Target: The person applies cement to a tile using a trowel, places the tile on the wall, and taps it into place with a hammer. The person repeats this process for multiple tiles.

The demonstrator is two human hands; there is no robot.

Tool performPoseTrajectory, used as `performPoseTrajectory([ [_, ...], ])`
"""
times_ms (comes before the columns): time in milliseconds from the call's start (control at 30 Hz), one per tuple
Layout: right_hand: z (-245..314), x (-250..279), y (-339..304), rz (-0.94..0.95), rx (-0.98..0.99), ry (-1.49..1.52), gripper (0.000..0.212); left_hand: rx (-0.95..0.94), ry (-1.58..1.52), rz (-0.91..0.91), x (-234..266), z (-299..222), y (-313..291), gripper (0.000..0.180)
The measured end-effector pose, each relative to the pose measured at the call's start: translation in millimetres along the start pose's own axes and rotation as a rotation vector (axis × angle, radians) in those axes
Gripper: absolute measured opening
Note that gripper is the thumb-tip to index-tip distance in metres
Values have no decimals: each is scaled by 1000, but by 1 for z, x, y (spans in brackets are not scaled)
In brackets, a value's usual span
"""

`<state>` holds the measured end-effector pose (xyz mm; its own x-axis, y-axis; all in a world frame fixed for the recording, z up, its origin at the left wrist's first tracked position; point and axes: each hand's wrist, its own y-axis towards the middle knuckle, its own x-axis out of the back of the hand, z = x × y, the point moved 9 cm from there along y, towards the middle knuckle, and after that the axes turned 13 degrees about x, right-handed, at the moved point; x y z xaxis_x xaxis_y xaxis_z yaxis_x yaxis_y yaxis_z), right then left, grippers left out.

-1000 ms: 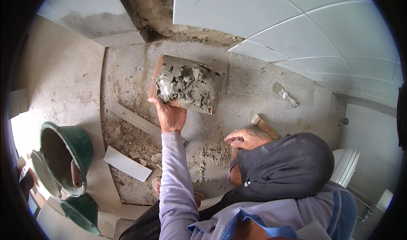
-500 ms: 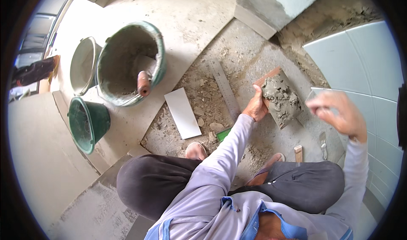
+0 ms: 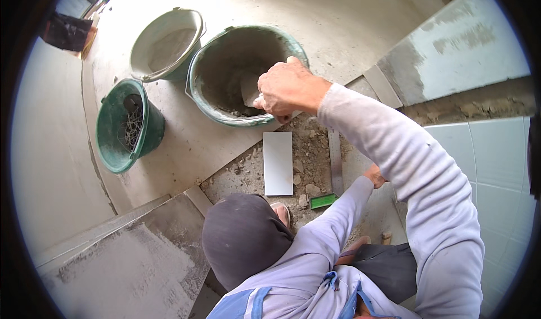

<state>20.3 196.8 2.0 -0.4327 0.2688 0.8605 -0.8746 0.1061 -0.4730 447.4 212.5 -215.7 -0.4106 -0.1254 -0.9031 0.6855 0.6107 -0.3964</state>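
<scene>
My right hand (image 3: 290, 88) is closed over the near rim of the large mortar bucket (image 3: 205, 107), around the handle of a trowel. The trowel's grey blade (image 3: 248, 88) reaches down inside the bucket, while most of its handle is covered by my fingers. My left hand (image 3: 376, 175) is low over the floor on the right, partly behind my right sleeve. Its fingers are hidden, and so is whatever lies beyond them. A white rectangular tile (image 3: 278, 164) lies on the rubble just below the bucket.
Left of the mortar bucket stand a pale-lined bucket (image 3: 138, 54) and a small green bucket (image 3: 104, 144) with wiry scraps. A metal straightedge (image 3: 336, 161) and a green tray-like piece (image 3: 323, 200) lie near my left forearm. Pale wall tiles (image 3: 451, 144) line the right side.
My right hand has swung left from beside the wall tiles to the trowel in the bucket. The view has shifted left. The mortar-covered tile my left hand held is now out of sight.
</scene>
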Motion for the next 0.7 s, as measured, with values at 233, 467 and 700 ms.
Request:
performPoseTrajectory([
  [233,-6,-14,51,192,-8,-120,23,41,-1,74,0,-7,0,82],
  [467,-77,28,44,184,4,-272,24,-17,-13,186,-9,-16,-21,88],
  [700,-46,37,18,130,261,-210,16,-24,11,209,-3,-24,-30,91],
])
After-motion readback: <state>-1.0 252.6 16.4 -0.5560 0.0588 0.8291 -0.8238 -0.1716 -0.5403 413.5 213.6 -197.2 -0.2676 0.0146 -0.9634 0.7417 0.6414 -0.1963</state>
